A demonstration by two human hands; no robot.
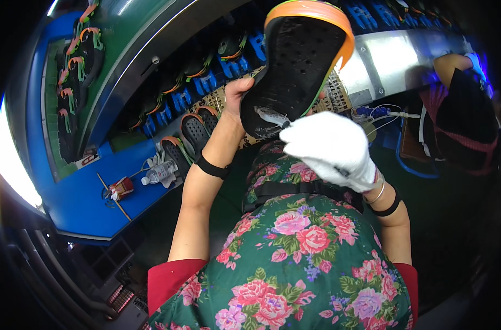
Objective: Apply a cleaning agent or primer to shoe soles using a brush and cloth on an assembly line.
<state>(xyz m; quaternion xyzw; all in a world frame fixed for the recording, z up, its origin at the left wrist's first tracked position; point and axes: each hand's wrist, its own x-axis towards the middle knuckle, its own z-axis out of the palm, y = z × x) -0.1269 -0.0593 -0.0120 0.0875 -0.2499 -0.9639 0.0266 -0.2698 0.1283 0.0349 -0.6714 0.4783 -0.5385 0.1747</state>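
A black clog sole with a raised orange rim and small holes in its footbed is held up in front of me. My left hand is bare and closed round its left edge, the thumb showing while most fingers are hidden behind. A white knit glove covers my right hand, which is closed near the heel end. From it sticks out what looks like a small brush, dark at the neck with a pale flat tip touching the heel. Around that tip the black surface looks wet and shiny.
Black-and-orange clogs stand at the left, beside a clear plastic bottle. A small red container and a thin stick lie on the blue table. Behind, several clogs sit on blue shoe lasts. Another person's arm is at the right.
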